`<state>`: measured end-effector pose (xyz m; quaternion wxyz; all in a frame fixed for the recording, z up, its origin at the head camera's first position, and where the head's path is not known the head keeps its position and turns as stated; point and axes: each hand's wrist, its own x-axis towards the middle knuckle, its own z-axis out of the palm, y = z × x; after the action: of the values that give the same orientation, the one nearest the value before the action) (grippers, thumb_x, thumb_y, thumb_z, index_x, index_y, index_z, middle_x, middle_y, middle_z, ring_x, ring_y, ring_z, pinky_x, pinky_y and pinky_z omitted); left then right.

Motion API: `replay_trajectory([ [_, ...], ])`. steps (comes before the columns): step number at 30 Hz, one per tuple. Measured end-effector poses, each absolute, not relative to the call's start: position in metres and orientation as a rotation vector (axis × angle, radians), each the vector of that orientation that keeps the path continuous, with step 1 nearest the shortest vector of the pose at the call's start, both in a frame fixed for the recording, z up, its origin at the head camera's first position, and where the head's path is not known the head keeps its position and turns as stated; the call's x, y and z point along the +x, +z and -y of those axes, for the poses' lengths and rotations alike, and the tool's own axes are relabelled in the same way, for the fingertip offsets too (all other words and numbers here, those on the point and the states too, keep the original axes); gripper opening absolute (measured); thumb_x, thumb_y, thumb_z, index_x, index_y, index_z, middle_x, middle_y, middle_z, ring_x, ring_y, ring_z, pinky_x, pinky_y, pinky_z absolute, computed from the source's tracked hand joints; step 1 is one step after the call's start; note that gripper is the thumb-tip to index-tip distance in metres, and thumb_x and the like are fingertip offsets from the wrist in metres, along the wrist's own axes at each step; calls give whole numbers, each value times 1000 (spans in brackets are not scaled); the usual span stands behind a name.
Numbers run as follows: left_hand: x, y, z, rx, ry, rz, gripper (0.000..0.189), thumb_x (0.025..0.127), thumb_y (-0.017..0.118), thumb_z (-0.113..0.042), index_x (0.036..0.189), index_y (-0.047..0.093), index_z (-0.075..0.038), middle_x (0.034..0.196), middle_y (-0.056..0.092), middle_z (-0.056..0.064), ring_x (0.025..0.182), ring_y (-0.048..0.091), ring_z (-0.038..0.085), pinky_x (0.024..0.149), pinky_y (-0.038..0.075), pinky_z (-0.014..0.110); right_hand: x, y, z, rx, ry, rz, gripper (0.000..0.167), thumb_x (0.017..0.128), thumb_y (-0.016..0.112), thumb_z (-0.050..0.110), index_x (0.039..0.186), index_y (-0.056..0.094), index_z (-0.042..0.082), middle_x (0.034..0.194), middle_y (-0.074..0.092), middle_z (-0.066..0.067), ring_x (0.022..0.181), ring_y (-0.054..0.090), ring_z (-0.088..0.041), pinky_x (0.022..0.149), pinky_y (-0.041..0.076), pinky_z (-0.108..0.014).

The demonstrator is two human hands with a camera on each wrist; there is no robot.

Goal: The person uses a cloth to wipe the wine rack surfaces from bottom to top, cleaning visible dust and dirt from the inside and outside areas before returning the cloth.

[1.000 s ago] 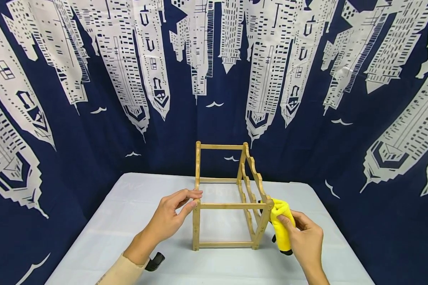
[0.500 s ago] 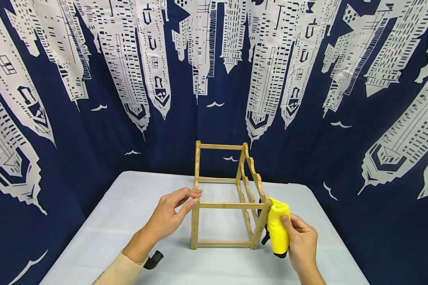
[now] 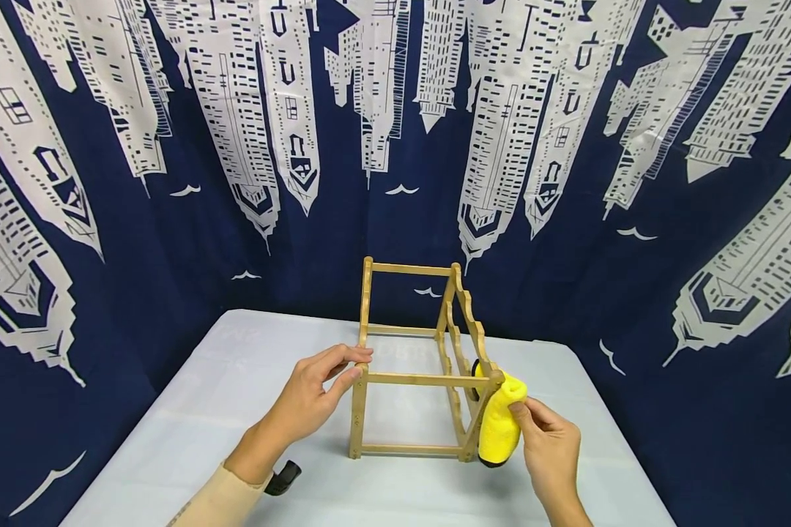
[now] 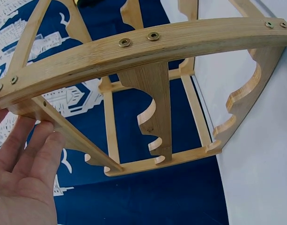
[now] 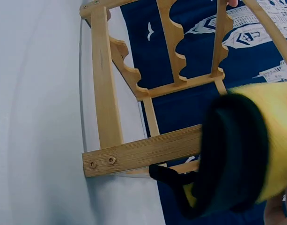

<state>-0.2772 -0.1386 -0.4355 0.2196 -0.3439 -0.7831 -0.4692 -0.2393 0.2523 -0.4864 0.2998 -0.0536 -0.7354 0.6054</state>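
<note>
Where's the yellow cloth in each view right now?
Head: yellow cloth at lower right of centre, held by the right hand against the wooden rack's near right post.
Left wrist: not surely visible.
Right wrist: cloth fills the right side.
Shared landmark: the rack, also in the left wrist view.

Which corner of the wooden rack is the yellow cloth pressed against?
The near top corner on the person's right: the right hand holds the yellow cloth against it, while the left hand grips the wooden rack at the opposite near top corner.
</note>
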Motion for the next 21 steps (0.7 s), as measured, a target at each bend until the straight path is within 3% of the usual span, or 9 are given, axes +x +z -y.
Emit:
replay_trajectory([
  [5,-278,-435,139,-960,-1289,2173,19,118,69,-12,131,79,-23,145,83,0,140,80,26,114,68,45,-240,-491,-251,-150,1650,1808,17,106,81,-5,118,84,-16,92,86,23,83,79,2,76,64,-10],
  [10,-278,-435,138,-949,-1287,2171,19,118,69,-12,130,79,-23,145,83,-1,140,80,26,114,68,47,-237,-492,-250,-52,1675,1778,19,104,80,-10,122,83,-16,107,89,18,96,82,0,85,67,-11],
  [18,-277,-434,136,-947,-1284,2183,20,118,69,-14,132,79,-24,146,83,-1,141,79,26,114,68,48,-234,-482,-235,66,1409,1841,31,93,89,-15,122,87,-6,114,84,23,96,79,4,86,65,-8],
  [21,-276,-433,135,-935,-1276,2196,20,118,70,-14,132,79,-24,147,82,-2,141,79,25,114,68,44,-235,-478,-230,60,1300,1874,39,90,93,-11,127,87,-2,116,87,11,99,75,9,86,62,-5],
])
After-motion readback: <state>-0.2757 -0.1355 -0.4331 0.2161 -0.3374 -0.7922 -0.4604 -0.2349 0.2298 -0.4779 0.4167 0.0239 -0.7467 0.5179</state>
